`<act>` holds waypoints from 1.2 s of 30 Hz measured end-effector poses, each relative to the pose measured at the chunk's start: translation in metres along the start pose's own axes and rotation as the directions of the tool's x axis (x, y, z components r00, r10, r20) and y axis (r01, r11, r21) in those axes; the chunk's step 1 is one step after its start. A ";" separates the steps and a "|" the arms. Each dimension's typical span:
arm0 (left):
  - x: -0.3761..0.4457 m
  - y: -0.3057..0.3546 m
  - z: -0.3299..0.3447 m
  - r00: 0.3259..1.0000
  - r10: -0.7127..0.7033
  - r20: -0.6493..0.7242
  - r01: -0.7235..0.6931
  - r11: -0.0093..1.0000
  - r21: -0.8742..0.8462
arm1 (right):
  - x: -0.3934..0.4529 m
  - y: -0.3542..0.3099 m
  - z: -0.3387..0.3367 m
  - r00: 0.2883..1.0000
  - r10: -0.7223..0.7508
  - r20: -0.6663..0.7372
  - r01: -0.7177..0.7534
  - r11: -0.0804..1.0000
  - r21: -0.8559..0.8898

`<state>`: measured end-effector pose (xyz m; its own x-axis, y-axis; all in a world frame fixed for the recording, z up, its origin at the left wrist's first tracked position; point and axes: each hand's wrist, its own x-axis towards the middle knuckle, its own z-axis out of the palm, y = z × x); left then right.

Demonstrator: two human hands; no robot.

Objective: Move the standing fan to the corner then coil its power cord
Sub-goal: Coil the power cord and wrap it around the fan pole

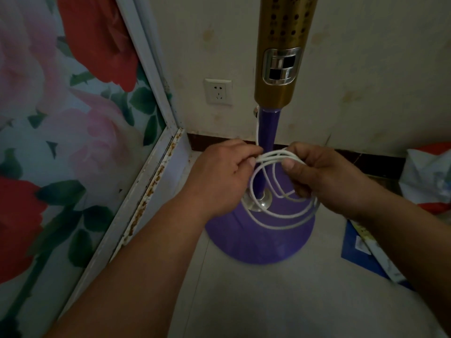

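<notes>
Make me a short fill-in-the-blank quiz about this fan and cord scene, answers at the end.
1. Both hands, left hand and right hand, hold loops of the thin ____ power cord.
2. The standing fan's round base is coloured ____.
3. The white wall socket has ____ plugged into it.

Answers: white; purple; nothing

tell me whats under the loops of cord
Under the cord loops: the fan's purple base and silver collar. The right hand hides where the loops' right side runs.
</notes>
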<state>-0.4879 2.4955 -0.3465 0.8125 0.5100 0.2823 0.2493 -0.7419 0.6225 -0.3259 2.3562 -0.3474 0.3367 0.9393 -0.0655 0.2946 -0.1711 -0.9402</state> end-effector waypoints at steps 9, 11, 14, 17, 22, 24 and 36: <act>0.001 0.000 0.008 0.969 -0.120 0.218 0.161 0.970 -0.183 | 0.005 0.006 0.009 0.999 -0.007 -0.048 0.004 0.998 -0.068; 0.001 -0.002 0.009 0.971 -0.199 0.131 0.226 0.945 -0.235 | 0.005 0.009 0.007 0.997 0.016 -0.077 -0.018 0.999 -0.032; 0.000 0.001 0.016 0.954 -0.290 0.079 0.300 0.906 -0.298 | 0.004 0.013 0.008 0.994 0.089 -0.068 -0.088 0.996 0.026; 0.000 0.004 0.022 0.930 -0.367 -0.001 0.339 0.860 -0.382 | 0.002 0.016 0.017 0.981 0.174 -0.080 -0.140 0.937 0.321; -0.001 0.013 0.027 0.837 -0.546 -0.029 0.414 0.668 -0.618 | 0.003 0.018 0.024 0.980 0.172 -0.097 -0.112 0.888 0.445; 0.000 0.018 0.027 0.802 -0.597 0.004 0.420 0.560 -0.714 | 0.003 0.020 0.023 0.979 0.190 -0.079 -0.125 0.853 0.507; -0.001 0.022 0.008 0.772 -0.511 0.378 0.560 0.267 -0.784 | 0.008 0.005 0.029 0.913 0.226 -0.338 -0.059 0.896 0.440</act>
<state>-0.4787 2.4752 -0.3391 0.6993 0.6081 -0.3757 0.1090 0.4287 0.8968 -0.3480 2.3718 -0.3621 0.6768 0.7187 -0.1593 -0.1491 -0.0781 -0.9857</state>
